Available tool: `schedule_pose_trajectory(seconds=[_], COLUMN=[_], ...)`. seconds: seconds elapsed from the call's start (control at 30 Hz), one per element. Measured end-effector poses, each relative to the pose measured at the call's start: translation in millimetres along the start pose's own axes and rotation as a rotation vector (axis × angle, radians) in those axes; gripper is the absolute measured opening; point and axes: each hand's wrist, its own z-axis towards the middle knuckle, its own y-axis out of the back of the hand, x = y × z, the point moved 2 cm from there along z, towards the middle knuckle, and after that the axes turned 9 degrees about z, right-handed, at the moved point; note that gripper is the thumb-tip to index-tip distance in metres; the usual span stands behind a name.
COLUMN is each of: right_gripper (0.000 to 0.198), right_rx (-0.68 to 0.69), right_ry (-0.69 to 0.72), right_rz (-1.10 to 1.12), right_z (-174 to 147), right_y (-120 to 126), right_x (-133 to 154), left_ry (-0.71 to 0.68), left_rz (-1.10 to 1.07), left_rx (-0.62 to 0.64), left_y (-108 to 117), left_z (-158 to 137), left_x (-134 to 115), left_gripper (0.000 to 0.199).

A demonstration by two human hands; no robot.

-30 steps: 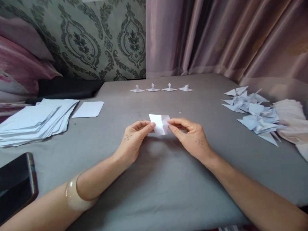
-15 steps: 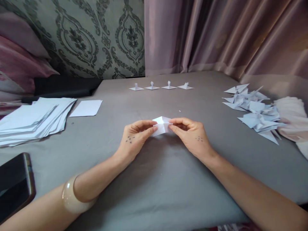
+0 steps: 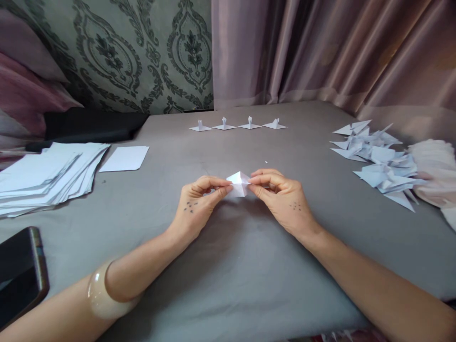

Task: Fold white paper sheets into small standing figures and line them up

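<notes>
A small piece of folded white paper (image 3: 239,183) is held between my two hands at the middle of the view. My left hand (image 3: 199,202) pinches its left corner between thumb and fingertips. On the other side my right hand (image 3: 281,197) grips the right corner the same way. Creases run through the paper, and its middle rises to a ridge. The fingertips cover both of its ends.
Several folded paper pieces (image 3: 249,124) stand in a row at the back of the grey-covered table (image 3: 228,285). More lie heaped (image 3: 377,156) at right, beside pale cloth (image 3: 432,166). Left are a paper stack (image 3: 46,175), white squares (image 3: 124,158) and a phone (image 3: 23,275).
The paper's two ends are pinched narrower, and its near flap has drawn in to a pointed shape. Both hands stay at almost the same place. The view has shifted slightly.
</notes>
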Motion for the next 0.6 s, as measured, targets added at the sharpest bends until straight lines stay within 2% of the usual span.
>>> schedule_pose_trajectory(seconds=[0.2,0.4,0.6], right_gripper=[0.01,0.005,0.006], right_rx=[0.024,0.119,0.158], right_ry=[-0.09,0.084,0.27], right_rz=[0.004,-0.118,-0.248], right_z=[-2.6,-4.2,-7.9], right_y=[-4.4,-7.3,-7.3], right_x=[3.4,12.4,17.1], left_ry=[-0.032,-0.215,-0.373], left_rz=[0.135,0.215,0.23], left_rx=[0.055,0.081,0.099], left_y=[0.9,0.2,-0.7], left_z=[-1.7,-2.9,-4.0], left_x=[-4.1,-11.6,-11.8], left_gripper=[0.013,0.01,0.005])
